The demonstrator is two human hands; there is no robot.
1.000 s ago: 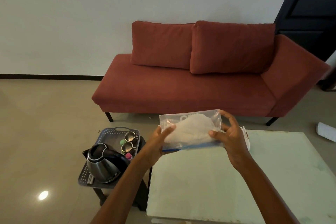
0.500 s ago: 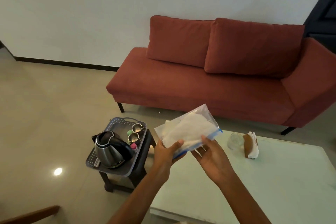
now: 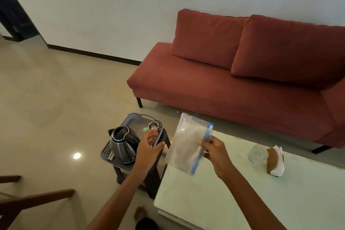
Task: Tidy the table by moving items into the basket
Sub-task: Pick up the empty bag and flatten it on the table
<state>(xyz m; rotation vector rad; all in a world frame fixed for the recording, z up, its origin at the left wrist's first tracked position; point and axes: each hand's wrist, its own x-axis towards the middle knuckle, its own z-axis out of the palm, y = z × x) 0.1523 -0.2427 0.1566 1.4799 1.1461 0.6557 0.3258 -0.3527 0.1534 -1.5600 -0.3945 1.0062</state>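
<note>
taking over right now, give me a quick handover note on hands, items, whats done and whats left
Left hand: open, holds nothing, hovering near the basket rim.
Right hand: pinches the zip bag by its blue zipper edge, in the air over the table's left edge.
Already in the basket: kettle, steel cup.
Left to do: zip bag into the basket, then the glass and the napkin holder, both on the table.
</note>
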